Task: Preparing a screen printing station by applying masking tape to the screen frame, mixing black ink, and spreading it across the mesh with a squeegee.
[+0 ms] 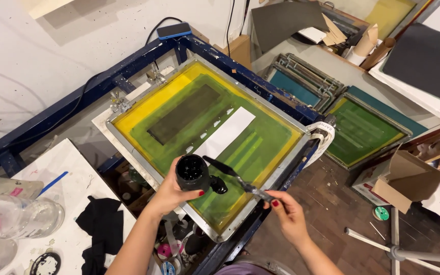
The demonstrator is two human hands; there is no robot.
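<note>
A screen-printing frame (128, 104) with yellow-green mesh lies on a blue metal stand, a dark rectangle and a white paper strip (225, 133) on the mesh. My left hand (171, 191) holds a black ink jar (192, 171), tipped over the mesh's near part. A blob of black ink (219, 185) sits just below the jar's mouth. My right hand (286, 211) grips the handle of an ink-coated spatula (230, 172), whose blade reaches toward the jar.
More screens (365, 130) lean on the floor at right, by a cardboard box (406, 178). A white table at left carries a black cloth (100, 224) and clear jars (31, 216). A phone (174, 30) rests on the stand's far corner.
</note>
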